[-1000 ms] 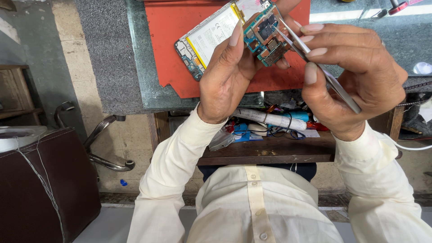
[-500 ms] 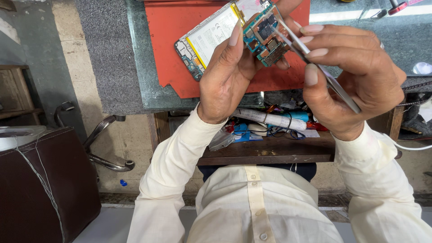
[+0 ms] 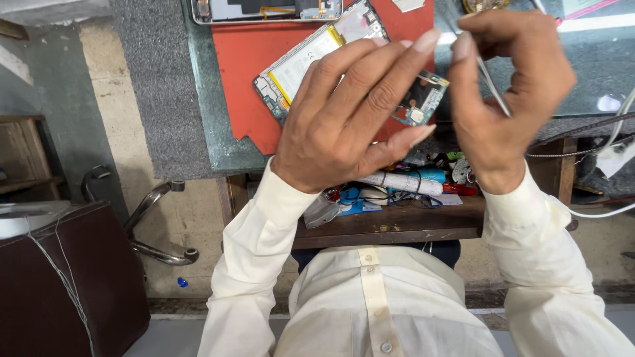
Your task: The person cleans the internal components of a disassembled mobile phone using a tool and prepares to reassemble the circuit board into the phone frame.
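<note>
My left hand (image 3: 350,112) is raised over the red mat (image 3: 245,79), back toward the camera. Its fingers pinch a small blue-green circuit board (image 3: 423,102) that peeks out on the right. My right hand (image 3: 509,86) sits just right of it and grips thin metal tweezers (image 3: 493,86) between thumb and fingers. The tweezer tips are hidden near my fingertips. On the mat behind my left hand lies an opened phone (image 3: 304,63) showing its white battery, partly covered by my fingers.
A second opened phone frame (image 3: 264,10) lies at the mat's far edge. A wooden shelf (image 3: 397,225) under the green-topped bench holds cluttered tools and wires. White cables (image 3: 615,132) hang at right. A metal chair arm (image 3: 159,225) and brown seat (image 3: 59,277) stand at left.
My hands have drawn apart and sit lower and larger in view. The tweezers have lifted off the board. My left hand now covers most of the board.
</note>
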